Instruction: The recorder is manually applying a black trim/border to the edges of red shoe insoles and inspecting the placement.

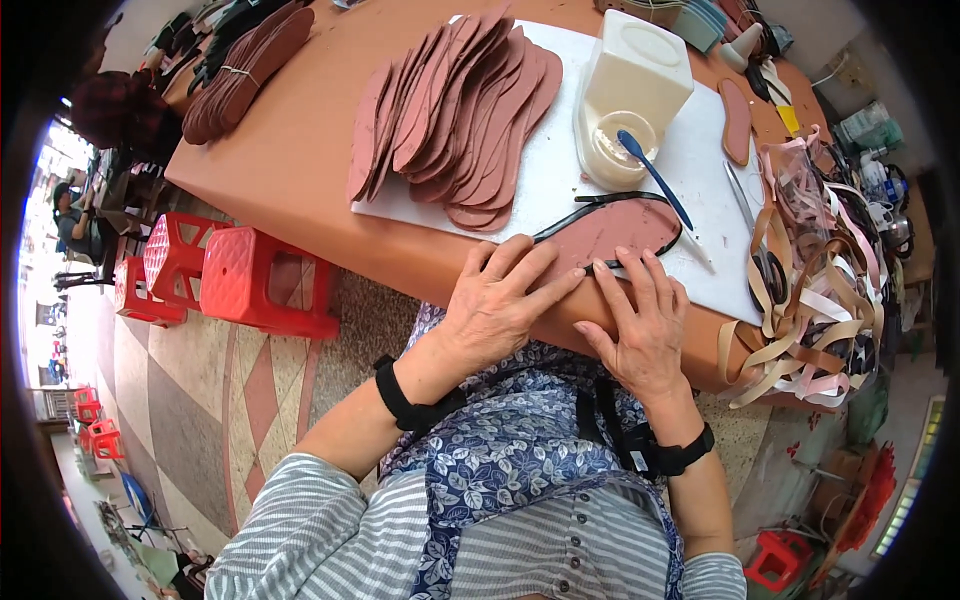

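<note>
A reddish-brown shoe insole [608, 236] lies flat at the near edge of a white board [705, 125], a thin black strip [679, 222] running around its rim. My left hand [503, 300] rests on its near left side, fingers stretched and spread, the index fingertip on the black edging. My right hand [642, 325] touches the near right edge with extended fingertips, thumb apart. Beyond the insole stands a cream plastic container [640, 75] with a round open mouth [612, 158]. A blue-handled brush [655, 180] leans across that mouth, its pale end over the board.
A fanned pile of insoles [450, 120] covers the board's left. A tied insole bundle [245, 75] lies farther left, a single insole [737, 120] at right. Scissors [768, 275] lie beside tangled ribbons [825, 320] over the table's right edge. Red stools [250, 280] stand left.
</note>
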`<state>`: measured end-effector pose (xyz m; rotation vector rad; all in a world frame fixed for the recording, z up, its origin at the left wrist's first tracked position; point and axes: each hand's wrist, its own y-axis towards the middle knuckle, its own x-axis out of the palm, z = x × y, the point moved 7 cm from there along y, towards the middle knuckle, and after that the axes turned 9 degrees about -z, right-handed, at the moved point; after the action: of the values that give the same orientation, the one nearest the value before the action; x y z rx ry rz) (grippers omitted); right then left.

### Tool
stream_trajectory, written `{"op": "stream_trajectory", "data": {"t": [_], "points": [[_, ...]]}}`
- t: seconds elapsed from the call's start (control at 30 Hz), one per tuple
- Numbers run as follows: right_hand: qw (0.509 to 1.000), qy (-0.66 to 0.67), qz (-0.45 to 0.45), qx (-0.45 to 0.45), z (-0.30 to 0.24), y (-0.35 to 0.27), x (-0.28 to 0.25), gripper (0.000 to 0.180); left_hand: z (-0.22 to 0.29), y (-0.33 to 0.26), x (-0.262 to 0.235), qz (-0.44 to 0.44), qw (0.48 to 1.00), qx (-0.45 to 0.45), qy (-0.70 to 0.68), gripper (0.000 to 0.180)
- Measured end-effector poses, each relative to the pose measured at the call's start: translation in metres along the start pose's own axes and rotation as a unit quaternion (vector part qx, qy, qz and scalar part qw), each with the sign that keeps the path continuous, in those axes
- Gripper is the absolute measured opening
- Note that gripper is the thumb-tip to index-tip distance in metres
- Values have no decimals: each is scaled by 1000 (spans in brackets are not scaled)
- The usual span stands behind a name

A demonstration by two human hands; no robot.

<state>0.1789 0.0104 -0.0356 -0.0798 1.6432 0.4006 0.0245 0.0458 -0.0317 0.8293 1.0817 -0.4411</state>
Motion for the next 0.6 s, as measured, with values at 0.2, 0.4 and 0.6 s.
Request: {"op": "stream_trajectory", "data": {"t": [0.2,0.4,0.6], "points": [[1000,5,7,0,1,0,2,62,-3,2,-2,-6,1000,2,-23,45],[1000,14,8,-5,1,-1,2,65,-27,-4,-92,84,877,-67,-469,37],[1000,25,13,-3,1,-3,-1,65,-36,-74,-234,117,372,443,-807,46]]}}
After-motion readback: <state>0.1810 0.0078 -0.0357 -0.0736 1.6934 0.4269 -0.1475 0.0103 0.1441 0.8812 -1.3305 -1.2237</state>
